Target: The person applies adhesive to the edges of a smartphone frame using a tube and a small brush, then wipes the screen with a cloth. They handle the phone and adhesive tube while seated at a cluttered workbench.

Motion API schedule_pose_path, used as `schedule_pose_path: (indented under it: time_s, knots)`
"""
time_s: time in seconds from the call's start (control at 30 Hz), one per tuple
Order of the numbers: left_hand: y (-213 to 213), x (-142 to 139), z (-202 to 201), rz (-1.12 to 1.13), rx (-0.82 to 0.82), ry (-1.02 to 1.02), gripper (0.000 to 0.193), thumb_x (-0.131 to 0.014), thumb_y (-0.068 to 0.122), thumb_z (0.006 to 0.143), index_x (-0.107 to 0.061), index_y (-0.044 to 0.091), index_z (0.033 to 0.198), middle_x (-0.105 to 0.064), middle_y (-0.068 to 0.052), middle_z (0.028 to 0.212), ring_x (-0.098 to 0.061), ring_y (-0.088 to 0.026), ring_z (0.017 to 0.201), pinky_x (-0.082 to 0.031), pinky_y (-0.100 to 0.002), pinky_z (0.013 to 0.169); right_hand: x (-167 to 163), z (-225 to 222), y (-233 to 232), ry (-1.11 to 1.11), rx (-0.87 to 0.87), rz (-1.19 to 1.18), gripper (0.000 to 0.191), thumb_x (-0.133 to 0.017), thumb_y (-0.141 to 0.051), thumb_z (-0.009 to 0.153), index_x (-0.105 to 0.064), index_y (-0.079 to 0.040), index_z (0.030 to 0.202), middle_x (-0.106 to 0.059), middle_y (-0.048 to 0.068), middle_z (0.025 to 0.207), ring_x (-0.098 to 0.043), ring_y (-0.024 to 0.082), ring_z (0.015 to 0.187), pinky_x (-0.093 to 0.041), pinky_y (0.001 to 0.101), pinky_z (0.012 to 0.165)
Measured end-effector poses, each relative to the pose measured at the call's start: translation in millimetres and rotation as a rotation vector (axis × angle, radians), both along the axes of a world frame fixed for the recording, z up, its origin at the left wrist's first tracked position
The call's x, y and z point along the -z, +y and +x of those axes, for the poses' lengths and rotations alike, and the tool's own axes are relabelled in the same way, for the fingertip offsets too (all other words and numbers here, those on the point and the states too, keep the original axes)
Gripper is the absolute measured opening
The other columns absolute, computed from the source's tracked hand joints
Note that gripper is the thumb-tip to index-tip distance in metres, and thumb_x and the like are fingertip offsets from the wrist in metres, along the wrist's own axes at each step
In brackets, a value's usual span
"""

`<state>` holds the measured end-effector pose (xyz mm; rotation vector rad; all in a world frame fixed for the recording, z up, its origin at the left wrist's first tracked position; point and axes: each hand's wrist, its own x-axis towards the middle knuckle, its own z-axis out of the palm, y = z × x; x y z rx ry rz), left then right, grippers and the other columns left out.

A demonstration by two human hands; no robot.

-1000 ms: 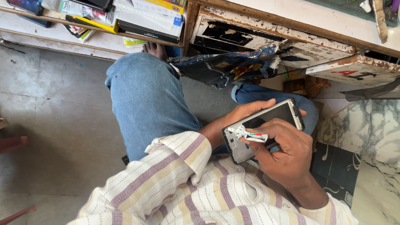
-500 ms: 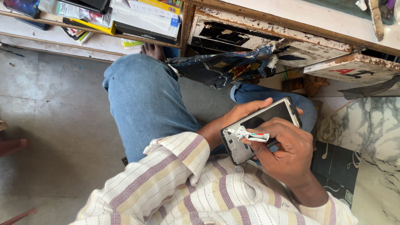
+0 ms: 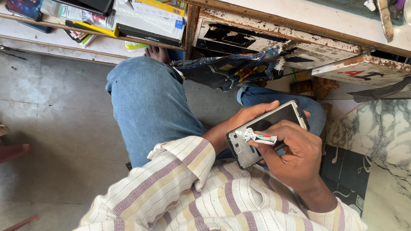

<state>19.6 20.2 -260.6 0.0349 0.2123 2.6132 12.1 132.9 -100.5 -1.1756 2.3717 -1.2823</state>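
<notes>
Seated person, striped cream-and-maroon woven shirt sleeves [image 3: 188, 188], faded blue denim jeans [image 3: 150, 107], one knee raised. The left hand [image 3: 242, 122] is cupping a flat rectangular smartphone with a grey metal frame and glossy dark glass [image 3: 267, 132] from beneath, fingers wrapped round its far edge, tilting it above the lap. The right hand [image 3: 295, 156] is pinching a small crumpled white squeeze tube with red and green markings [image 3: 259, 137] between thumb and fingertips, its tip lying against the phone's lower grey end. Just past the knees, a worn wooden drawer front with flaking white paint [image 3: 274, 40] is hanging open, a crumpled dark plastic bag [image 3: 231, 70] spilling from it. Stacked boxes and papers [image 3: 145, 19] are sitting on a low shelf. A marble-patterned slab [image 3: 379, 137] is standing to the right; pale stone floor tiles [image 3: 51, 128] lie left.
</notes>
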Motion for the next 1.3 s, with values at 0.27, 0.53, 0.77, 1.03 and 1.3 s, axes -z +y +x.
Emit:
schedule_pose_path:
  time_s: [0.27,0.53,0.77,1.03,1.3]
  knots:
    - [1,2,-2,0.019,0.020,-0.003,0.054,-0.044,0.046,0.115,-0.060,0.001,0.139,-0.072,-0.014,0.109,-0.071,-0.017,0.088,-0.060,-0.031,0.073,0,-1,2,-0.053,0.022,-0.017,0.015,-0.082,-0.002,0.084,-0.070,0.003,0.093,-0.073,0.011,0.085,-0.074,0.011,0.070,-0.056,0.0225,0.053]
    - [11,4,-9,0.276,0.011,0.115,0.060,-0.034,0.045,0.121,-0.043,-0.004,0.155,-0.055,-0.022,0.147,-0.061,-0.028,0.132,-0.054,-0.039,0.110,-3,-3,3,-0.090,0.047,-0.021,0.013,-0.079,0.000,0.086,-0.070,0.005,0.093,-0.072,0.013,0.087,-0.074,0.013,0.068,-0.057,0.0237,0.053]
    - [5,-3,-8,0.167,0.018,0.034,0.068,-0.033,0.049,0.117,-0.038,-0.003,0.161,-0.053,-0.019,0.154,-0.061,-0.027,0.132,-0.055,-0.037,0.109,0,-5,6,-0.139,0.115,-0.019,0.012,-0.079,0.003,0.084,-0.071,0.005,0.092,-0.072,0.013,0.088,-0.073,0.012,0.066,-0.055,0.0226,0.049]
    - [2,-11,-4,0.373,0.062,0.209,0.065,-0.032,0.050,0.121,-0.034,0.001,0.164,-0.058,-0.024,0.142,-0.068,-0.030,0.114,-0.061,-0.040,0.092,3,-6,12,-0.167,0.054,-0.093,0.010,-0.076,0.006,0.087,-0.068,0.006,0.093,-0.072,0.014,0.090,-0.072,0.011,0.068,-0.056,0.0223,0.052]
    - [3,-8,-2,0.227,0.054,0.117,0.069,-0.032,0.052,0.119,-0.034,0.000,0.164,-0.056,-0.022,0.147,-0.067,-0.028,0.116,-0.061,-0.039,0.091,4,-6,8,-0.129,0.040,-0.069,0.012,-0.078,0.003,0.086,-0.069,0.006,0.093,-0.072,0.015,0.088,-0.075,0.014,0.070,-0.057,0.0233,0.051]
